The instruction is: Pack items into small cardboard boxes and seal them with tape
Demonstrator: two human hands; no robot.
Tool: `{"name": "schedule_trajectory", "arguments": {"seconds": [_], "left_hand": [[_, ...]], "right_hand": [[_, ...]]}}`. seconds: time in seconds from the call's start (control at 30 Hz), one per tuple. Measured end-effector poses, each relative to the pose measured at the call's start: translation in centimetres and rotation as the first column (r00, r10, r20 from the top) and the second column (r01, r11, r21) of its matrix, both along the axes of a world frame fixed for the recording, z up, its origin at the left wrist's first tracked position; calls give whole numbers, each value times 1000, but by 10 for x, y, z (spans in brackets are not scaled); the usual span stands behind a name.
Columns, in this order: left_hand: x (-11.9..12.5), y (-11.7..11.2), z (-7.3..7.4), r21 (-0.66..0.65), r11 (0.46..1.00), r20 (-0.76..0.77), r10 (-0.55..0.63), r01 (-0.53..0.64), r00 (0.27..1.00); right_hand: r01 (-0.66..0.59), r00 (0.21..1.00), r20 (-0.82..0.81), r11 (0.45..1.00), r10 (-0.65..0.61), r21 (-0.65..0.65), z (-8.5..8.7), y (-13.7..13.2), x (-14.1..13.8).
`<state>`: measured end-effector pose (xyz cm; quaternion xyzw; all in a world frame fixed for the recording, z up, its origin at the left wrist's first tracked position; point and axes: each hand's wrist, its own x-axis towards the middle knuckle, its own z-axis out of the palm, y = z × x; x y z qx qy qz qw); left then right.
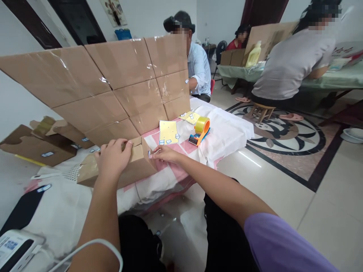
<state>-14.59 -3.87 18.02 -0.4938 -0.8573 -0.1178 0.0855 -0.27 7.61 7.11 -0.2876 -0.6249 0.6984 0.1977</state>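
A long, low cardboard box (137, 170) lies near the front edge of the cloth-covered table. My left hand (115, 156) rests over its top with the fingers curled down, holding it; some fingertips are hidden. At the box's right end, my right hand (166, 154) pinches a small white-and-blue piece, perhaps a sticker, against or close to the end face. Beyond my right hand lie a yellow patterned sheet (168, 131) and a second yellow sheet (189, 117). An orange tape dispenser (200, 130) with yellowish tape stands to their right.
A tall taped cardboard panel (124, 83) stands behind the box. Open cardboard boxes (36, 141) sit at the left. A white device (18, 245) with a cable is at lower left. One person (200, 60) sits beyond the panel; another sits on a stool (261, 110).
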Motion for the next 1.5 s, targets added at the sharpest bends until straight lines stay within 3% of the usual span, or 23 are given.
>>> {"name": "schedule_trajectory", "arguments": {"seconds": [0.1,0.2,0.37,0.43,0.63,0.73,0.93,1.03,1.17,1.2,1.23,1.3,1.37,1.43,1.47,1.5], "left_hand": [[-3,-3,0,-17,1000,13,-1,1,1000],[-7,-6,-3,1,1000,-2,-14,14,1000],[-12,-9,-7,35,993,29,-111,110,993],[-13,-9,-6,47,990,57,-138,135,989],[-11,-12,-9,27,982,-2,-184,184,983],[-11,-14,-13,42,974,-48,-221,223,974],[5,-24,-13,242,948,16,-216,206,976],[24,-33,-5,400,884,-29,-252,242,967],[47,-43,1,603,734,-91,-327,314,941],[50,-45,0,619,709,-91,-362,337,928],[53,-45,-2,620,695,-87,-400,364,912],[56,-46,-7,589,690,-75,-471,420,879],[58,-45,-13,547,693,-72,-520,470,851],[58,-43,-17,505,695,-82,-552,512,830],[59,-41,-19,489,694,-92,-561,528,823],[59,-39,-22,475,694,-106,-565,541,818]], "right_hand": [[-33,999,35,998,31,45,1,6,0],[-65,997,59,979,55,194,11,11,11],[-251,966,38,887,257,388,35,-6,32],[-255,961,24,853,275,454,38,-19,33],[-115,987,1,710,159,694,30,-36,14],[-87,989,-24,703,147,706,25,-32,7],[37,992,-113,690,65,723,22,-33,-9],[177,980,-186,692,-63,700,36,-35,-12],[335,937,-149,689,-317,642,79,-17,18],[396,904,-152,649,-399,650,91,-8,34],[481,846,-184,569,-500,667,101,3,55],[627,682,-295,326,-670,708,115,28,106],[659,526,-353,108,-773,745,114,54,167],[608,416,-319,0,-852,794,100,77,226],[582,381,-288,-14,-879,813,89,88,251],[559,352,-232,5,-907,829,78,99,272]]}}
